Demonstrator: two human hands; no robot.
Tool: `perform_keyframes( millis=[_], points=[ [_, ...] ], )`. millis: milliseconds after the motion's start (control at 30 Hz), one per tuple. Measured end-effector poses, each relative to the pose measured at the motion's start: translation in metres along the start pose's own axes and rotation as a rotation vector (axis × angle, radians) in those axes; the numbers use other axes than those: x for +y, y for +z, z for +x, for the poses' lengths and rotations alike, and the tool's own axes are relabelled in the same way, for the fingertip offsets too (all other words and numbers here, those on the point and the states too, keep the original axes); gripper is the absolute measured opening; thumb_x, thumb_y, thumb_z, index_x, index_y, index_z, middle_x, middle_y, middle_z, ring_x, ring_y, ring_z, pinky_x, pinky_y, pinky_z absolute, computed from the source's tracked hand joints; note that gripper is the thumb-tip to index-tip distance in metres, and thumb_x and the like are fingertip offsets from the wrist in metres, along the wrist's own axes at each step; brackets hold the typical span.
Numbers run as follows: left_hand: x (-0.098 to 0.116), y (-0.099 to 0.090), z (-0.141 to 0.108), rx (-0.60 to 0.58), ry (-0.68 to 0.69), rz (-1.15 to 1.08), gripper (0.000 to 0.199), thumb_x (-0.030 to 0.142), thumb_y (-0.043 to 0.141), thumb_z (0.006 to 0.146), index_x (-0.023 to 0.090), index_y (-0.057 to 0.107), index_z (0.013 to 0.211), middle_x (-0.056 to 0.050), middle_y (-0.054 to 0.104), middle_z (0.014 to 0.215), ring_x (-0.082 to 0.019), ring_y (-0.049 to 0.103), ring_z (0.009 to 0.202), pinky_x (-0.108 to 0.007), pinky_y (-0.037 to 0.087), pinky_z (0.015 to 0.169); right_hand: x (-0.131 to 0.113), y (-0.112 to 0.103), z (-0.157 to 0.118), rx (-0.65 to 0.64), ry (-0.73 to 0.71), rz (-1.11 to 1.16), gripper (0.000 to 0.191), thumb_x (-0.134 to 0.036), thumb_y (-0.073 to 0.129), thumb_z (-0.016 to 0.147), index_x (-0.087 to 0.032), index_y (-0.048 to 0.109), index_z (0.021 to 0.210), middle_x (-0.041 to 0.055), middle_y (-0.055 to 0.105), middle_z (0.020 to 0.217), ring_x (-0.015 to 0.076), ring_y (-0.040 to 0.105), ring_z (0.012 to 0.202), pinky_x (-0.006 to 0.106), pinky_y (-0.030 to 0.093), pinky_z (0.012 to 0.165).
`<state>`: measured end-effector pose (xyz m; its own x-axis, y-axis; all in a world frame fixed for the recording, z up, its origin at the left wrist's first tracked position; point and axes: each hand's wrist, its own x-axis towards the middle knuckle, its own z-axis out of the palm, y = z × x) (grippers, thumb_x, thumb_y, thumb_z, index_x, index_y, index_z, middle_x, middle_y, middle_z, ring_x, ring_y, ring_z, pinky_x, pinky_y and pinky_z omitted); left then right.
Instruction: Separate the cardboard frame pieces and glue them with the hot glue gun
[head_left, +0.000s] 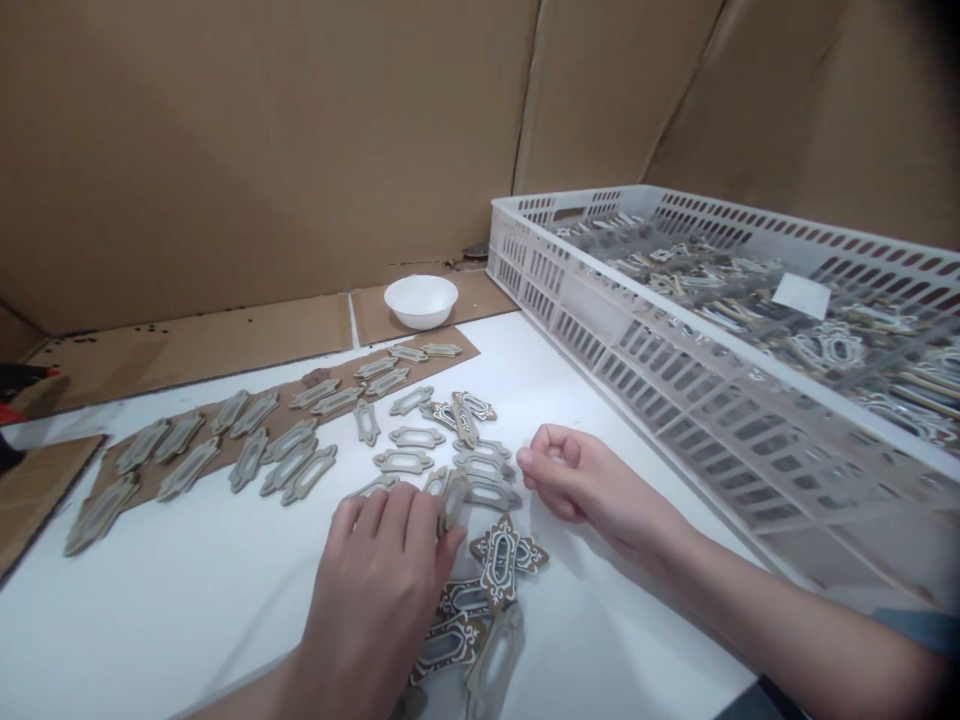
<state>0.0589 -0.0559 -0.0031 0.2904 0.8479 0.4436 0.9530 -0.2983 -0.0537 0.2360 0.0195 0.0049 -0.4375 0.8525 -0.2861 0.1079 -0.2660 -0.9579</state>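
Observation:
My left hand [379,575] rests on the white table among oblong beige frame pieces [403,461] with ornate ends and central windows. Its thumb side presses against a tilted piece [453,502], which seems held between the fingers. Darker patterned pieces [500,561] with white outlines lie in an overlapping pile just right of that hand. My right hand [570,472] hovers nearby with its fingers curled together, and I see nothing in it. More beige pieces stand in rows on a brown cardboard sheet [446,358].
A white perforated plastic crate [600,340] full of similar pieces fills the right side, with a white paper slip [801,295] on top. A white bowl [421,301] stands behind the table. Cardboard panels [247,130] form the back wall. A dark, red-tipped object [22,385] shows at the left edge.

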Motion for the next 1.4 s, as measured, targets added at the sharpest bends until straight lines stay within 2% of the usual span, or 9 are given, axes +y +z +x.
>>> perform_keyframes(
  millis=[133,233,333,433,533,733,967,1133,1400],
  points=[
    [0.000,0.000,-0.001,0.012,0.036,0.063,0.016,0.022,0.044,0.079,0.017,0.046,0.064,-0.003,0.049,0.060,-0.017,0.045,0.060,-0.031,0.031,0.059,0.005,0.000,-0.001,-0.033,0.001,-0.236,0.014,-0.030,0.055,0.074,-0.018,0.048,0.071,-0.0035,0.052,0.057,0.0031,0.034,0.038,0.018,0.024,0.037],
    [0.001,0.002,-0.002,-0.030,0.014,0.059,0.016,0.022,0.043,0.079,0.018,0.046,0.064,-0.002,0.049,0.059,-0.016,0.045,0.057,-0.031,0.031,0.059,0.009,0.001,-0.001,-0.055,-0.075,-0.458,0.006,-0.023,0.053,0.074,-0.018,0.056,0.072,-0.0019,0.057,0.061,0.0071,0.046,0.047,0.020,0.035,0.045],
    [0.001,0.005,-0.004,-0.114,-0.007,0.019,0.013,0.022,0.045,0.077,0.018,0.045,0.064,-0.001,0.050,0.059,-0.017,0.046,0.056,-0.031,0.032,0.058,0.010,0.002,0.000,-0.066,-0.129,-0.576,0.011,-0.017,0.051,0.073,-0.019,0.062,0.074,0.0003,0.063,0.072,0.0125,0.056,0.066,0.025,0.043,0.062],
    [0.001,0.006,-0.003,-0.183,-0.016,-0.007,0.011,0.022,0.048,0.075,0.018,0.046,0.065,-0.001,0.052,0.060,-0.018,0.048,0.057,-0.032,0.033,0.059,0.009,0.003,0.001,-0.064,-0.141,-0.665,0.016,-0.014,0.050,0.072,-0.019,0.065,0.077,0.0023,0.066,0.077,0.0149,0.058,0.073,0.029,0.043,0.069],
    [0.001,0.006,-0.002,-0.207,-0.018,-0.023,0.011,0.022,0.049,0.075,0.018,0.047,0.066,-0.002,0.053,0.062,-0.018,0.049,0.058,-0.033,0.034,0.059,0.009,0.003,0.001,-0.067,-0.174,-0.732,0.017,-0.014,0.050,0.073,-0.019,0.066,0.075,0.0033,0.066,0.078,0.0159,0.058,0.072,0.030,0.043,0.067],
    [0.001,0.005,-0.002,-0.182,-0.001,-0.007,0.010,0.021,0.047,0.076,0.018,0.048,0.066,-0.002,0.053,0.062,-0.018,0.048,0.059,-0.032,0.034,0.060,0.012,0.000,0.001,-0.072,-0.246,-0.767,0.018,-0.016,0.049,0.074,-0.021,0.066,0.071,0.0029,0.066,0.075,0.0151,0.057,0.067,0.028,0.042,0.061],
    [-0.001,0.007,-0.002,-0.181,0.034,-0.017,0.011,0.015,0.043,0.077,0.019,0.050,0.069,-0.002,0.053,0.065,-0.019,0.048,0.062,-0.033,0.035,0.060,0.013,-0.004,0.001,-0.050,-0.283,-0.866,0.017,-0.016,0.047,0.076,-0.020,0.063,0.071,0.0038,0.063,0.073,0.0155,0.056,0.068,0.028,0.041,0.062],
    [-0.002,0.010,-0.004,-0.193,0.069,-0.021,0.011,0.013,0.045,0.076,0.020,0.053,0.073,-0.002,0.054,0.069,-0.019,0.048,0.064,-0.033,0.036,0.062,0.013,-0.008,-0.001,-0.081,-0.302,-0.929,0.016,-0.015,0.045,0.077,-0.020,0.060,0.075,0.0038,0.062,0.075,0.0162,0.055,0.071,0.028,0.039,0.062],
    [-0.004,0.017,-0.007,-0.132,0.131,-0.047,0.015,0.013,0.041,0.078,0.018,0.053,0.070,-0.003,0.053,0.068,-0.019,0.048,0.064,-0.033,0.036,0.063,0.018,-0.006,-0.005,-0.068,-0.332,-0.998,0.012,-0.009,0.046,0.072,-0.020,0.051,0.074,0.0026,0.058,0.070,0.0144,0.051,0.064,0.025,0.034,0.054]
  ],
)
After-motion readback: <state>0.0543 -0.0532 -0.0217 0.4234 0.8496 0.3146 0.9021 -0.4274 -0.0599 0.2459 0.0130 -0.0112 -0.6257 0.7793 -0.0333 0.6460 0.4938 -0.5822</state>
